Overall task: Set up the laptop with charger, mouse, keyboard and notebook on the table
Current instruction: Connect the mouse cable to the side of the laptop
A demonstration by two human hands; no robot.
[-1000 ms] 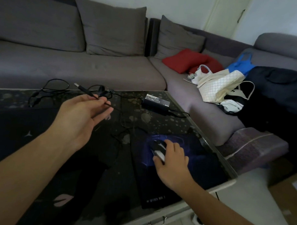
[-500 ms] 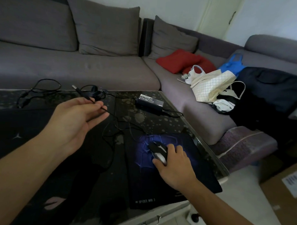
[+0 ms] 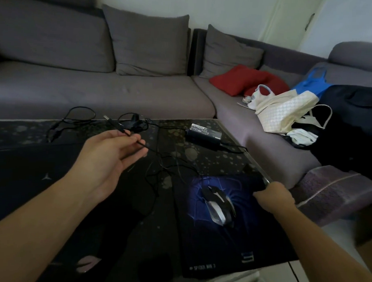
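A black and silver mouse lies on a dark blue spider-web mouse pad at the right of the glass table. My left hand hovers above the table's middle, pinching the mouse's thin black cable. The cable's USB plug sticks out beyond my fingers. My right hand is off the mouse and grips the pad's right edge at the table rim. The black charger brick rests at the far right of the table, its cords looped nearby.
A loose black cord lies at the table's back left. A dark flat mat or lid with a small pale emblem covers the left side. A grey corner sofa with a red cushion and bags stands behind and to the right.
My right hand has let go of the mouse and moved right to the mouse pad's edge. My left hand still holds the cable, and the view has shifted slightly.
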